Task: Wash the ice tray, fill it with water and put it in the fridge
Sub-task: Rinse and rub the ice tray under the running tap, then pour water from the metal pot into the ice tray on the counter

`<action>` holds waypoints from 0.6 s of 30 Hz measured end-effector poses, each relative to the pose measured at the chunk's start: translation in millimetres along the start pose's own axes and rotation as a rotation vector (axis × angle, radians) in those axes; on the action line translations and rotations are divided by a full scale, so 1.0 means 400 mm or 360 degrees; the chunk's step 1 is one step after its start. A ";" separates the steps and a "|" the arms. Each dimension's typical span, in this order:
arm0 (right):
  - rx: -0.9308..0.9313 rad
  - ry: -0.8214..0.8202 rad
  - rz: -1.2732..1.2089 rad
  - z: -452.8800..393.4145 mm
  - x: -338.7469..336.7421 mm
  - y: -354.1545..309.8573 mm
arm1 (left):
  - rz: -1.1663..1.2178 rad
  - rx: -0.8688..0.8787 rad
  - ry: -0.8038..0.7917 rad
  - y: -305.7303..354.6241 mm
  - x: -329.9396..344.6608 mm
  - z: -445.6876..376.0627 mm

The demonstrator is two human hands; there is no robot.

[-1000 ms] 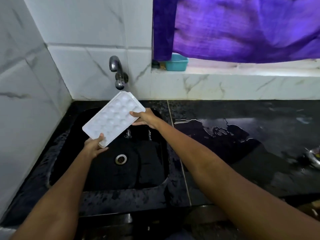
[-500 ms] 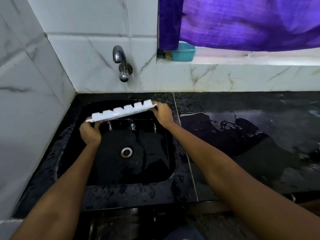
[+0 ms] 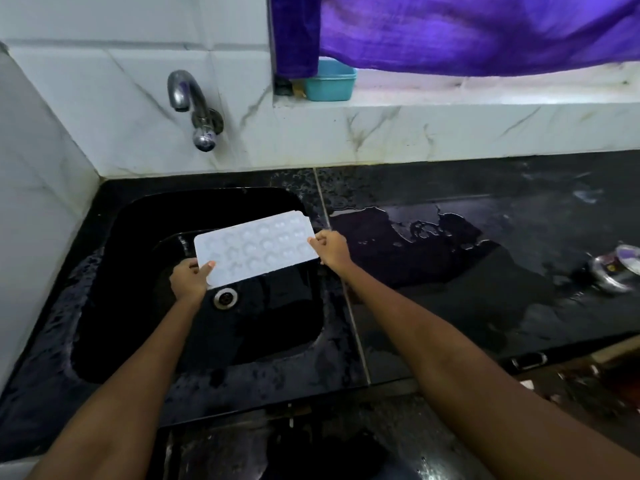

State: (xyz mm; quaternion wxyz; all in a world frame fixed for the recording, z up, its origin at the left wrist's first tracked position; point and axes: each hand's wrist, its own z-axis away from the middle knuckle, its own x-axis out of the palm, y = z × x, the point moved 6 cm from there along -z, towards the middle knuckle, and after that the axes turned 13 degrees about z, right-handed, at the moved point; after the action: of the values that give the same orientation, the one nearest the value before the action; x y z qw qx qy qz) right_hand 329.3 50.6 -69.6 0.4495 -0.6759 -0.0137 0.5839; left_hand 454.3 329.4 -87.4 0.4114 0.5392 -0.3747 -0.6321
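A white ice tray [image 3: 254, 249] hangs over the black sink [image 3: 114, 237], its round cups facing up toward me. My left hand [image 3: 188, 280] grips its near left corner, thumb on top. My right hand [image 3: 330, 249] pinches its right short edge. The tray sits below and in front of the metal tap [image 3: 194, 109], which shows no running water. The drain [image 3: 225, 298] lies just under the tray's front edge.
The black counter [image 3: 485, 306] right of the sink is wet, with a puddle [image 3: 415, 233]. A metal vessel [image 3: 616, 268] lies at the right edge. A teal box [image 3: 329, 81] stands on the window ledge under a purple cloth [image 3: 450, 29]. White tiled walls close the left and back.
The tray went from tilted under the tap, to edge-on with cups down, to cups up lower over the sink. Both hands kept hold of it.
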 end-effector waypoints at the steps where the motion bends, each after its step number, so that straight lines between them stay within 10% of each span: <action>1: 0.0026 0.0063 -0.0016 0.009 -0.026 0.029 | 0.0019 0.0045 -0.0050 0.015 0.030 0.014; 8: 0.0207 0.0474 -0.0012 0.127 -0.260 0.278 | 0.0138 0.0123 -0.0315 0.120 0.261 0.213; 18: 0.0468 0.0379 0.0188 0.322 -0.490 0.706 | -0.0114 0.0111 -0.0489 0.158 0.551 0.652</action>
State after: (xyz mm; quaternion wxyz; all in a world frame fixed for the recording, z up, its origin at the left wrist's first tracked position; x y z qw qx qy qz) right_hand 20.7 -147.8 -82.6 0.5068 -0.6668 0.1647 0.5209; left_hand 186.0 109.5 -75.9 0.3074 0.4632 -0.4355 -0.7080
